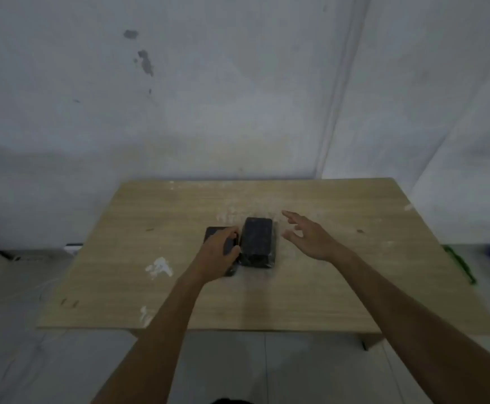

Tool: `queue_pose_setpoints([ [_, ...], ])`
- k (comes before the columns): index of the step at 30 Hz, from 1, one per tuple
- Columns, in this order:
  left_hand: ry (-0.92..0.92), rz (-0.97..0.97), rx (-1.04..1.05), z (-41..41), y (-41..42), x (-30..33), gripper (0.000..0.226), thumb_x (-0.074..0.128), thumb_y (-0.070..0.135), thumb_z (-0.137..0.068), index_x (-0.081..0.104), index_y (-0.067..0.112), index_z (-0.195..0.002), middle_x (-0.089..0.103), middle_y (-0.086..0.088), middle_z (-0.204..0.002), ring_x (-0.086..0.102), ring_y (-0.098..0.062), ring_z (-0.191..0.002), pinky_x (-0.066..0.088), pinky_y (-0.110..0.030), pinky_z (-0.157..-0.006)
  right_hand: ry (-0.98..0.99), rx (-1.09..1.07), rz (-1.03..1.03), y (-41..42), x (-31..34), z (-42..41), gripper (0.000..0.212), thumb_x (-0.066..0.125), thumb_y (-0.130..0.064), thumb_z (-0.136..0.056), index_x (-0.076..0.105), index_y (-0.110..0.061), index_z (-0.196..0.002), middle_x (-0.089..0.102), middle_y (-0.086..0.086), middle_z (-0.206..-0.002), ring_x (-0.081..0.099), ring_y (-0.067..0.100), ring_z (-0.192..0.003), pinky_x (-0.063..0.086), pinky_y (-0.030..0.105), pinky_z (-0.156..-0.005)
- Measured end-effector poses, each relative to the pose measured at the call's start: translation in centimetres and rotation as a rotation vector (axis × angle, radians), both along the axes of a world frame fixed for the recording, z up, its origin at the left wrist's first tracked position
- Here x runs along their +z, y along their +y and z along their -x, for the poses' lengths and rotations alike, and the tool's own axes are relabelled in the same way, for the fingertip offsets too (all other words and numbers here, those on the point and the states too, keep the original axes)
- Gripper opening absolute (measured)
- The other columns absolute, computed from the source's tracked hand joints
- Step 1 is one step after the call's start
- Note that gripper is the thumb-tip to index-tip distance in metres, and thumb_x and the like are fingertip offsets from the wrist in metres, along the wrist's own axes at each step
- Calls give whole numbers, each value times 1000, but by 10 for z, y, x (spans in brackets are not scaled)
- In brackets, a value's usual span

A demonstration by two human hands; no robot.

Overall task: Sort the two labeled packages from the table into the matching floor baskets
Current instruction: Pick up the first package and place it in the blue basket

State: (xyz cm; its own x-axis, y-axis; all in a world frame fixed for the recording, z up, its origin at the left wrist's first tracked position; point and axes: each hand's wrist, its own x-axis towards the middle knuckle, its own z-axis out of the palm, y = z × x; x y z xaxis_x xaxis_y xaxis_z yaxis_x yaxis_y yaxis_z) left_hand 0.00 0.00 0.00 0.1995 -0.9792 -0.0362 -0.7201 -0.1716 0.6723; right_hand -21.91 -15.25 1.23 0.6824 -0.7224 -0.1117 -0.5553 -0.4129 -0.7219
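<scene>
Barely begun: both packages on desk (179,287). Left hand (219,252) fingers clamped on smaller package (213,233); right hand (311,239) fingers spread beside larger package (257,240). Sorting all ahead.

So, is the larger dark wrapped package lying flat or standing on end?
Lying flat: the larger dark wrapped package rests lengthwise on the wooden table.

Bare left forearm reaches forward from lower frame, wrist straight. Left hand (219,253) palm down, fingers (232,233) curled around something dark beneath them, thumb on right side. Bare right forearm extends from lower right, angled inward. Right hand (311,239) raised, palm facing left, fingers (292,215) spread and slightly bent, thumb apart below, holding nothing. Frame blurred; fingertip contact unclear.
</scene>
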Motion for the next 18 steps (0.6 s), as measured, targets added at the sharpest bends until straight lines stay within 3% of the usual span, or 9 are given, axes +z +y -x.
queue_pose_setpoints([
  [5,149,-27,142,2,-12,-45,53,48,31,-98,32,21,-147,45,0,-147,40,-22,-137,41,-47,-108,99,9,-118,-17,-33,-18,59,46,-43,-97,29,-24,-150,37,5,-153,40,26,-135,36,36,-103],
  [10,131,33,331,8,-40,-87,51,48,33,-97,38,15,-144,51,-6,-141,47,-25,-131,40,-46,-108,189,22,-158,-56,-69,-55,56,44,-48,-97,31,-27,-148,28,2,-158,32,27,-141,32,42,-111],
  [14,-59,-98,413,13,-61,-122,63,39,48,-96,28,16,-149,33,-7,-156,17,-26,-149,9,-48,-121,298,69,-91,-92,-91,-91,56,39,-47,-99,28,-26,-150,28,4,-157,29,29,-142,29,43,-114],
  [18,-235,-160,350,12,-72,-143,68,27,57,-95,28,16,-149,25,-3,-160,5,-26,-151,-2,-48,-122,441,141,-39,-114,-109,-115,59,34,-48,-100,19,-28,-153,20,4,-160,24,31,-144,26,47,-116],
])
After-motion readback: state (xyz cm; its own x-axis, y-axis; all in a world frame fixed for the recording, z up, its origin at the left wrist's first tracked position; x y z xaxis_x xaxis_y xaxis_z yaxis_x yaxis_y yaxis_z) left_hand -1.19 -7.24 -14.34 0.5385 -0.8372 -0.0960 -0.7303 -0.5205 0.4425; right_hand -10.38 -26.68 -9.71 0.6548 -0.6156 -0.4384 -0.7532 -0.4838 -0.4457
